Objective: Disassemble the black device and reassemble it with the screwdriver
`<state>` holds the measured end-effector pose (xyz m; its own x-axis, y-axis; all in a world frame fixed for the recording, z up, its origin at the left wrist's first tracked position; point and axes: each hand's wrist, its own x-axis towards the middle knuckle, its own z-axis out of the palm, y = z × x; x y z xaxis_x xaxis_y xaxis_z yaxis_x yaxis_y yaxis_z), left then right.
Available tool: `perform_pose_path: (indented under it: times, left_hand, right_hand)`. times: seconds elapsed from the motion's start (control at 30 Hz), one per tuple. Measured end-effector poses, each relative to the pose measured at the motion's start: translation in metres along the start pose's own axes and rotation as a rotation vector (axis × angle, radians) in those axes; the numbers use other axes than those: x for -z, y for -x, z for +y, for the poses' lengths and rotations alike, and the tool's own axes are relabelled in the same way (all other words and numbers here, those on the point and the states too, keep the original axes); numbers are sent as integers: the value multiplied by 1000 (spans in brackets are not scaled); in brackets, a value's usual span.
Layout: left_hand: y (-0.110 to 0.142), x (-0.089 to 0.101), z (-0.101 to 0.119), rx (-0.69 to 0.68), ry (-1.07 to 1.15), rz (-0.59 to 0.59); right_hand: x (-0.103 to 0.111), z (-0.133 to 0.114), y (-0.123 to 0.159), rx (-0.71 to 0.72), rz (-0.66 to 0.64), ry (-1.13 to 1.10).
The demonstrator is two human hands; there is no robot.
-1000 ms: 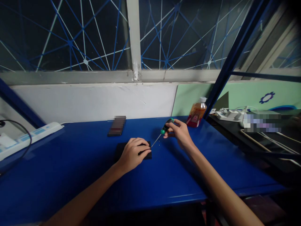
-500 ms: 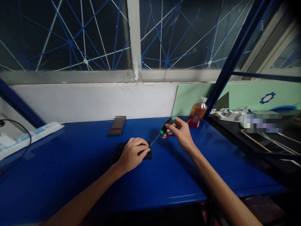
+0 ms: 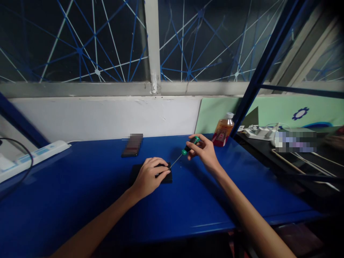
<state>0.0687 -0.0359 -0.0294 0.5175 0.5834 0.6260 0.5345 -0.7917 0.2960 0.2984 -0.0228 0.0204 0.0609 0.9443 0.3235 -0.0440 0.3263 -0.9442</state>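
A black, flat, box-like object (image 3: 168, 178) lies on the blue table, partly covered by my left hand (image 3: 152, 175). The thumb and fingertips of that hand are drawn together at the object's right end; whatever is between them is too small to make out. My right hand (image 3: 204, 152) grips a screwdriver (image 3: 184, 152) by its black and green handle. Its thin shaft slants down to the left, and the tip ends at my left fingertips, over the black object. Tiny specks (image 3: 181, 166) lie on the table just right of it.
Behind my left hand lies a dark phone (image 3: 130, 147). A bottle of reddish drink (image 3: 223, 130) stands at the back right, beside a blue metal post (image 3: 254, 84). To the left is a white power strip (image 3: 40, 157); cables (image 3: 303, 159) crowd the black surface at right.
The whole view has shifted slightly. My right fingers have changed position a little on the screwdriver handle; its tip stays at my left fingertips.
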Motion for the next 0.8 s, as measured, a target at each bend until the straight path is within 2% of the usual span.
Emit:
perform_pose_path:
  times: [0.13,0.37,0.57,0.67,0.8]
  left_hand:
    - [0,0,-1,3,1,0]
    - [1,0,-2,27,6,6]
    - [-1,3,2,59,-7,6]
    - [-1,4,1,67,-39,-49]
    - [0,3,-2,68,-67,-179]
  right_hand:
    - [-1,0,0,20,16,64]
    - [-3,-4,3,-81,-136,-77]
    - [-3,0,0,-65,-73,-94]
    - [0,1,-2,-55,-34,-84]
    - [6,-1,-4,-40,-4,-58]
